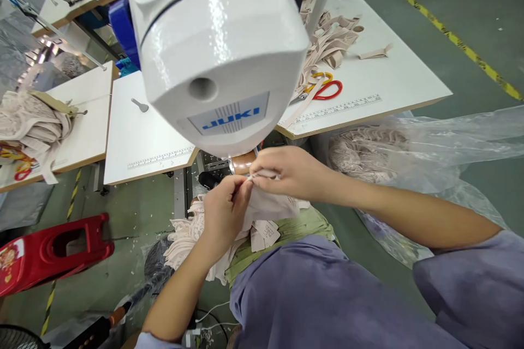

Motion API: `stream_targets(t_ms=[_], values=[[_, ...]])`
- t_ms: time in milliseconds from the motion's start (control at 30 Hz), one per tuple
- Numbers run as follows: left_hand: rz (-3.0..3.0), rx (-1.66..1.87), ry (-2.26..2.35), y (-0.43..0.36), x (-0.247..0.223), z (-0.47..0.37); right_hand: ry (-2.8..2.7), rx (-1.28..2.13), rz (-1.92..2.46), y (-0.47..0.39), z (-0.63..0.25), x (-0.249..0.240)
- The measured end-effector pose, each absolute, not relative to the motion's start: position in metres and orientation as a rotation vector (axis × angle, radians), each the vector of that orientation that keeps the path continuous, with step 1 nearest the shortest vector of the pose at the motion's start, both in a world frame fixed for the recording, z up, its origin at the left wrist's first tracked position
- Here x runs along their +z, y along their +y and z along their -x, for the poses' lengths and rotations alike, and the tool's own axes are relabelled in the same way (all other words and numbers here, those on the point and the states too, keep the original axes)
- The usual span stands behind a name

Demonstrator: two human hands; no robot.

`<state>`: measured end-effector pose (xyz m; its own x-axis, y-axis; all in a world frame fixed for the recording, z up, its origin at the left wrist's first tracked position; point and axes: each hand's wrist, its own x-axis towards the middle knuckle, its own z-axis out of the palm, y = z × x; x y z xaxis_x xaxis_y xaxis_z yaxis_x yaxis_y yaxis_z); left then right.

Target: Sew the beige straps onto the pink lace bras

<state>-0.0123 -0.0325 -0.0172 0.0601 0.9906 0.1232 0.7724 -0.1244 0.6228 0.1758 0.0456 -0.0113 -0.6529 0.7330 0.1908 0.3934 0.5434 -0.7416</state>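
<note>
Both hands meet just below the head of a white JUKI sewing machine (229, 65). My left hand (226, 208) pinches the edge of a pale beige fabric piece (270, 204) between thumb and fingers. On the same edge, close beside it, my right hand (286, 172) is closed too, with a fold of the cloth at its fingers. The rest of the piece hangs down toward my lap. Below lie more beige garment pieces (190, 237) with lacy edges and a white label (264, 234), over a green cloth (319, 229).
Beige fabric strips (333, 38) and red-and-yellow-handled scissors (327, 89) lie on the right tabletop (409, 73). A clear plastic bag (442, 147) with lacy pieces is below it. At left are a red stool (53, 253) and another fabric pile (28, 120).
</note>
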Motion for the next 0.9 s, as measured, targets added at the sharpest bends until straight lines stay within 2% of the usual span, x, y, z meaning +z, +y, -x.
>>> stream_targets(t_ms=[100, 267, 433, 533, 667, 767, 900], values=[[-2.259, 0.840, 1.842, -0.024, -0.035, 0.025, -2.356, 0.955, 1.077, 0.068, -0.168, -0.004], [-2.860, 0.857, 1.576, -0.011, -0.058, 0.051, -2.495, 0.803, 1.130, 0.075, -0.161, 0.001], [-2.846, 0.762, 1.534, -0.004, -0.052, 0.055, -2.506, 0.779, 1.154, 0.073, -0.161, 0.002], [-2.814, 0.556, 1.641, -0.007, -0.043, 0.047, -2.436, 0.742, 1.069, 0.067, -0.167, -0.009], [-2.810, 0.305, 1.743, -0.013, -0.033, 0.035, -2.224, 0.253, 0.939, 0.050, -0.175, -0.037], [-2.885, 0.354, 1.686, -0.008, -0.032, 0.040, -2.112, 0.022, 0.919, 0.040, -0.174, -0.051], [-3.174, 0.418, 1.308, 0.010, -0.035, 0.062, -2.078, 0.164, 1.041, 0.034, -0.169, -0.053]])
